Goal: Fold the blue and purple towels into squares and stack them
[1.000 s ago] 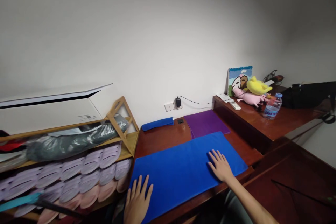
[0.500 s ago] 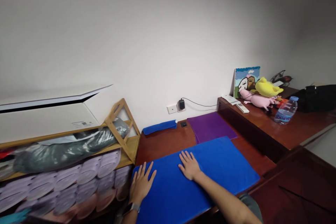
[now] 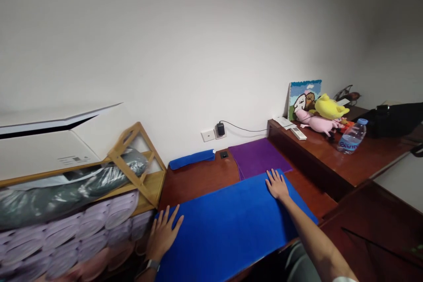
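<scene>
A blue cloth (image 3: 224,220) lies spread flat over the front of the reddish-brown desk. My left hand (image 3: 164,232) rests on its left edge, palm down with the fingers spread. Near the far right corner, my right hand (image 3: 276,185) lies flat on the same cloth, fingers apart. Behind it is a purple cloth (image 3: 259,158), flat on the desk and partly under the blue one. A folded blue cloth (image 3: 191,159) lies along the wall.
To the left stands a wooden rack (image 3: 158,187) with lilac slippers (image 3: 92,229) and a white box (image 3: 79,145). On the raised desk at right are a water bottle (image 3: 353,137), plush toys (image 3: 319,122) and a remote (image 3: 298,133). A charger (image 3: 220,129) is plugged into the wall.
My right hand has slid right across the blue cloth, from its middle towards the far right corner. My left hand stays at the left edge. The view has shifted slightly right.
</scene>
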### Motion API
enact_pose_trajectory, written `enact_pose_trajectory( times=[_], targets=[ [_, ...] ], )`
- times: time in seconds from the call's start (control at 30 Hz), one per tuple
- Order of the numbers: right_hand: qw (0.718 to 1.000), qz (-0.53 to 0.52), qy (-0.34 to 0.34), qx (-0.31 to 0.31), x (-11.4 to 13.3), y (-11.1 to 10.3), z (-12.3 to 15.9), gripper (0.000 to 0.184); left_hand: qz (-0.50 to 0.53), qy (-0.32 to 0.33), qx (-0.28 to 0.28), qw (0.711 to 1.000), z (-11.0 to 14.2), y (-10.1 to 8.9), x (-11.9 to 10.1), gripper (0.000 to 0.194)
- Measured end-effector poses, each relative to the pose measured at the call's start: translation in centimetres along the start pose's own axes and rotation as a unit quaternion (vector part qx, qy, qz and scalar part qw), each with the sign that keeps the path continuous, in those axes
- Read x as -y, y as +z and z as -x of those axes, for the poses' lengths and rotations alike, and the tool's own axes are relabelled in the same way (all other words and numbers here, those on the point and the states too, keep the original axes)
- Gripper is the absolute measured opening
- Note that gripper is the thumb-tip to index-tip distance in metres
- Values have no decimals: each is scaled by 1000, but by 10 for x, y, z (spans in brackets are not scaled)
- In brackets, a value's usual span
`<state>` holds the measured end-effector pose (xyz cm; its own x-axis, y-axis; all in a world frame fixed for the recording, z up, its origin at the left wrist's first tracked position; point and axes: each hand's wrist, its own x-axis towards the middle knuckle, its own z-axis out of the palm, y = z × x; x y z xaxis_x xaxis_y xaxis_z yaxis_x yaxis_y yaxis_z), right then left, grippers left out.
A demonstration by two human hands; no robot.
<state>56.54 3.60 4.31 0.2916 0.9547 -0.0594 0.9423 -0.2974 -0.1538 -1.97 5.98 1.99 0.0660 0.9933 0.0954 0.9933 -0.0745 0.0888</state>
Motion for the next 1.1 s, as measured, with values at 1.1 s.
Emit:
enact_pose_trajectory(
  times=[1.1],
  targets=[
    [996,-17,-83,7,-7,0,-9,74,-45,9,-17,999,-1,-3,8,66]
  ],
)
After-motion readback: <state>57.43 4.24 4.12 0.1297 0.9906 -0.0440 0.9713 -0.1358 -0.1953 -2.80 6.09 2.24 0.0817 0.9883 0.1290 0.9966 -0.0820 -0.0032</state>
